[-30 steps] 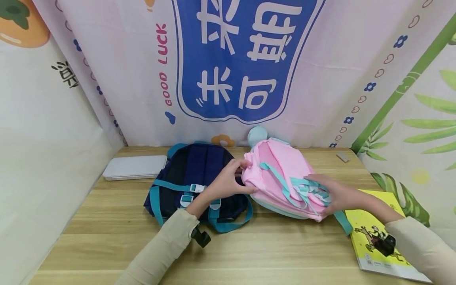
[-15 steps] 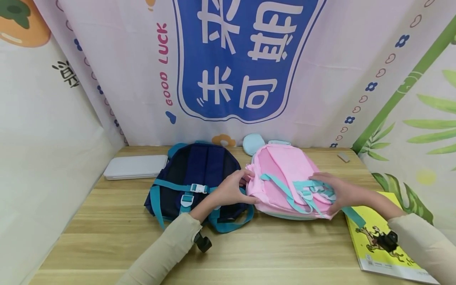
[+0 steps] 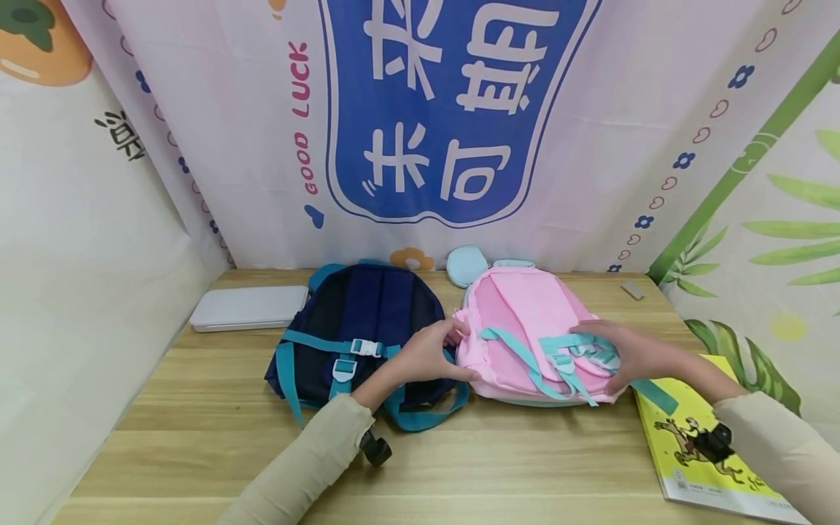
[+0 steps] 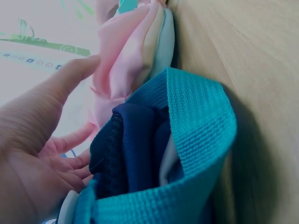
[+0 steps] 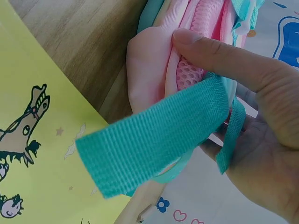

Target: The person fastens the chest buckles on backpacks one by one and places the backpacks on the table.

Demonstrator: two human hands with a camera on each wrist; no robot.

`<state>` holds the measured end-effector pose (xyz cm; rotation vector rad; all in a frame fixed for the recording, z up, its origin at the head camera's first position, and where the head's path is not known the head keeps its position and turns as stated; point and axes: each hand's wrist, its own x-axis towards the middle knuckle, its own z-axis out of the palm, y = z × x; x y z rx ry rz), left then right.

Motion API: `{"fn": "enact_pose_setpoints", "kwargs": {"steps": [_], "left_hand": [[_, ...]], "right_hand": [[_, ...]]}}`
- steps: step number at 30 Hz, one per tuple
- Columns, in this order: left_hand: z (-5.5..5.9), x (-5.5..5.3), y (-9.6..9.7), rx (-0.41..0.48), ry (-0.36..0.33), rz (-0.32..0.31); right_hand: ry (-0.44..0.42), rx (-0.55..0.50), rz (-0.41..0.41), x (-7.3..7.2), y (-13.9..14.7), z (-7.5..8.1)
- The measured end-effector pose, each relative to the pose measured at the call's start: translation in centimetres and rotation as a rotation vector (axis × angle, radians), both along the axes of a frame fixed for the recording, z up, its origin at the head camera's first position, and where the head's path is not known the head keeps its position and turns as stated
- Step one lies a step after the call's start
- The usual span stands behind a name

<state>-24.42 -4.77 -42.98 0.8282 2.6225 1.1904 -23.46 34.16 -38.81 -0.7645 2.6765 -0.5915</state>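
Note:
A pink backpack (image 3: 525, 295) with turquoise straps lies back-panel up on the wooden table. At its left side my left hand (image 3: 426, 355) has thumb and fingers spread, the fingertips at the pink fabric. My right hand (image 3: 642, 356) grips the lower right corner; in the right wrist view the thumb (image 5: 187, 39) presses the pink cloth while the fingers reach behind the straps, partly hidden. A loose turquoise strap end (image 5: 149, 140) sticks out below that hand. Left of the pink one lies a navy backpack (image 3: 367, 299) with teal straps (image 4: 201, 121), partly behind my left forearm.
A white flat case (image 3: 249, 308) sits at the back left. At the right is a yellow book (image 3: 682, 408), under my right forearm. A small grey block (image 3: 633, 290) lies at the back right. A round light-blue piece (image 3: 467, 265) sits behind the pink backpack, against the printed cloth.
The pink backpack has shifted slightly right and settled lower onto the table, both hands moving with it. In the last half second little has moved.

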Motion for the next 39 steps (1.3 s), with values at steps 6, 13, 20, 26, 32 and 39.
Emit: {"fn": "enact_pose_setpoints", "kwargs": {"steps": [6,13,20,26,32,39], "left_hand": [[0.2,0.0,0.4,-0.038,-0.002,0.019],[0.5,0.1,0.6,-0.024,-0.009,0.006],[1.1,-0.2,0.9,0.004,-0.02,0.03],[1.9,-0.7,2.2,0.046,0.005,0.073],[2.6,-1.0,4.3,0.107,0.046,0.029],[2.8,-1.2,7.5,0.083,0.093,-0.034]], "right_hand": [[-0.014,0.012,-0.002,-0.1,0.0,0.1],[-0.027,0.021,-0.001,-0.1,0.1,0.1],[-0.035,0.035,-0.019,0.1,0.0,0.1],[-0.033,0.044,-0.011,-0.1,0.1,0.0],[-0.06,0.052,-0.032,-0.2,0.1,0.0],[-0.077,0.057,-0.051,-0.3,0.0,0.2]]}}
